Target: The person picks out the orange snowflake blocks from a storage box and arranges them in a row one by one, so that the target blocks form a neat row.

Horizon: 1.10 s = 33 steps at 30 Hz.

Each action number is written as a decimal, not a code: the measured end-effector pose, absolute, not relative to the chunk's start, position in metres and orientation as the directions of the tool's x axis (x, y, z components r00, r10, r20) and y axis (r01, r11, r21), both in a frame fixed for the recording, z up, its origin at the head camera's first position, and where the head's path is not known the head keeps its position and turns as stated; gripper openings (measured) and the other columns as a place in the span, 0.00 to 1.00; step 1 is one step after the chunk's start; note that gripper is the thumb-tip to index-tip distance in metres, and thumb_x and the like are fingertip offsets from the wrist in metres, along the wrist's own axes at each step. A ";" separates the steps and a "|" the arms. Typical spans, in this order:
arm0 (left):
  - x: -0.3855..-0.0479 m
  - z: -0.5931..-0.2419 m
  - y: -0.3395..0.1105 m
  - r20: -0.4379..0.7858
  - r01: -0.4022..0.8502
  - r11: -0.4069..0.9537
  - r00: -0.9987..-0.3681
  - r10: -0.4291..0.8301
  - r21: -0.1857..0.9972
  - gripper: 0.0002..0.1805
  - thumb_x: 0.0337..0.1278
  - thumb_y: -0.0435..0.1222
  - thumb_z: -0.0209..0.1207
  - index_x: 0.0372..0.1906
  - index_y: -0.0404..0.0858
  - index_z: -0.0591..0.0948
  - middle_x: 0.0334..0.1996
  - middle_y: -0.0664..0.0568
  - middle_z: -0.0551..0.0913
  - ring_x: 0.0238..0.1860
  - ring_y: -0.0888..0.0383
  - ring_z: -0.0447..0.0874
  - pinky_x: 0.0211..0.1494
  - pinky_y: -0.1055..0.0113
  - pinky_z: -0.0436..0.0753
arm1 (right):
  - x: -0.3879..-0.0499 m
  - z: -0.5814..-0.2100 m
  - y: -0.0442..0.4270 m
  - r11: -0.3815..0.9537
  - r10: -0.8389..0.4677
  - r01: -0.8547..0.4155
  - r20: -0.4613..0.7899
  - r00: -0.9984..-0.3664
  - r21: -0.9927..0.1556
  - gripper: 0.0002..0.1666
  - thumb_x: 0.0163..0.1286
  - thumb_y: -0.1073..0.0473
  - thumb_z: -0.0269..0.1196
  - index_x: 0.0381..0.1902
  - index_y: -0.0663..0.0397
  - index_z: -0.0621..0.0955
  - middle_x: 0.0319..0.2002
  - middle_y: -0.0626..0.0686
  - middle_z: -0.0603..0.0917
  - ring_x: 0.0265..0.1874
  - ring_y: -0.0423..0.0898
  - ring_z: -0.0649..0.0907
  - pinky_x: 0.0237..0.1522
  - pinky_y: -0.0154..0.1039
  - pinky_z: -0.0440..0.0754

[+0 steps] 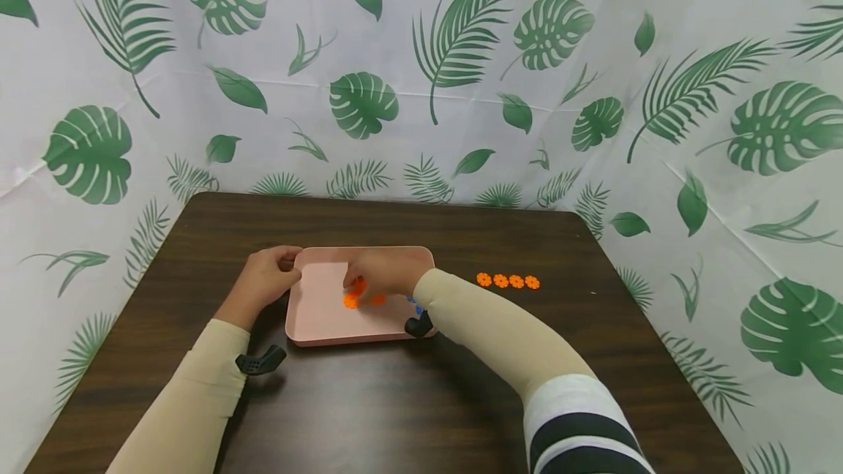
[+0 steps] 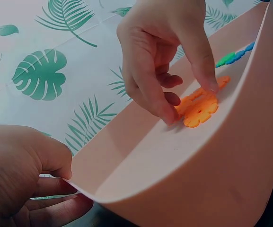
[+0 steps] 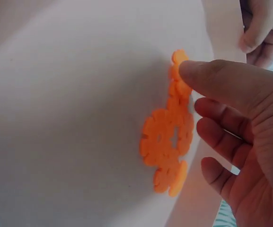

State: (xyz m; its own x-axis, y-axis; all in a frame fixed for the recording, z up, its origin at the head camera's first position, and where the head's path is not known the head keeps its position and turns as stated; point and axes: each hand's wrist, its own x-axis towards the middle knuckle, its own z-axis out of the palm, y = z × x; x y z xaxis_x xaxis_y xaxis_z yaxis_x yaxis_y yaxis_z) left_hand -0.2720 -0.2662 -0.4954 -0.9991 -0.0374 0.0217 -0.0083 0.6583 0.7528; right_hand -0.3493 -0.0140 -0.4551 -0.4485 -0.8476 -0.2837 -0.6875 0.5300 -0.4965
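A shallow pink tray [image 1: 316,328] lies on the table. At its left side, my left hand [image 1: 268,276] pinches the rim between thumb and fingers. My right hand [image 1: 385,271] reaches down inside the tray, over a group of orange flower-shaped discs [image 3: 157,137]. Some of these notched discs overlap on the tray floor. In the right wrist view, the thumb of the right hand [image 3: 250,109] presses on an orange disc [image 3: 180,56] at the top of the group; the opposing fingertip is hidden there. The left wrist view shows thumb and finger on either side of orange discs [image 2: 200,112].
A row of several orange flower discs [image 1: 509,281] lies on the dark wooden table [image 1: 369,401], right of the tray. Blue discs [image 2: 240,54] and a green disc [image 2: 226,59] lie at the tray's right end. Behind the table hangs a leaf-patterned cloth [image 1: 395,20].
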 end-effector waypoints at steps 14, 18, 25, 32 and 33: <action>-0.272 -0.493 -0.266 0.039 0.006 0.666 -0.999 -0.035 0.746 0.28 0.63 0.35 0.58 0.67 0.28 0.76 0.57 0.33 0.83 0.56 0.37 0.83 0.58 0.43 0.83 | -0.352 -0.464 -0.017 0.491 -0.871 -0.740 -0.270 -0.410 -0.460 0.13 0.65 0.57 0.74 0.47 0.36 0.89 0.41 0.40 0.83 0.46 0.41 0.77 0.46 0.32 0.81; -0.273 -0.496 -0.266 0.041 0.009 0.666 -0.999 -0.033 0.746 0.28 0.63 0.35 0.58 0.67 0.28 0.76 0.57 0.33 0.83 0.56 0.37 0.83 0.58 0.43 0.83 | -0.351 -0.467 -0.018 0.460 -0.885 -0.812 -0.258 -0.387 -0.359 0.11 0.66 0.57 0.73 0.46 0.40 0.89 0.39 0.41 0.83 0.42 0.42 0.77 0.47 0.30 0.79; -0.273 -0.499 -0.266 0.018 -0.013 0.663 -0.999 -0.040 0.748 0.30 0.63 0.36 0.58 0.68 0.29 0.75 0.59 0.33 0.82 0.57 0.37 0.82 0.60 0.43 0.82 | -0.349 -0.472 -0.023 0.437 -0.894 -0.856 -0.233 -0.382 -0.274 0.13 0.61 0.60 0.75 0.45 0.46 0.88 0.39 0.43 0.81 0.40 0.42 0.78 0.47 0.28 0.77; -0.274 -0.499 -0.267 0.009 -0.022 0.658 -0.999 -0.043 0.753 0.30 0.63 0.36 0.58 0.69 0.29 0.75 0.59 0.33 0.82 0.58 0.38 0.82 0.59 0.43 0.83 | -0.348 -0.472 -0.024 0.451 -0.888 -0.846 -0.239 -0.393 -0.284 0.15 0.61 0.57 0.76 0.47 0.47 0.88 0.40 0.43 0.82 0.40 0.41 0.78 0.48 0.27 0.78; -0.274 -0.498 -0.267 0.011 -0.020 0.659 -0.999 -0.043 0.752 0.30 0.63 0.36 0.58 0.69 0.29 0.75 0.59 0.33 0.82 0.58 0.38 0.82 0.59 0.43 0.83 | -0.348 -0.472 -0.024 0.450 -0.889 -0.846 -0.239 -0.392 -0.286 0.15 0.61 0.57 0.76 0.47 0.47 0.88 0.40 0.43 0.82 0.40 0.41 0.78 0.48 0.27 0.78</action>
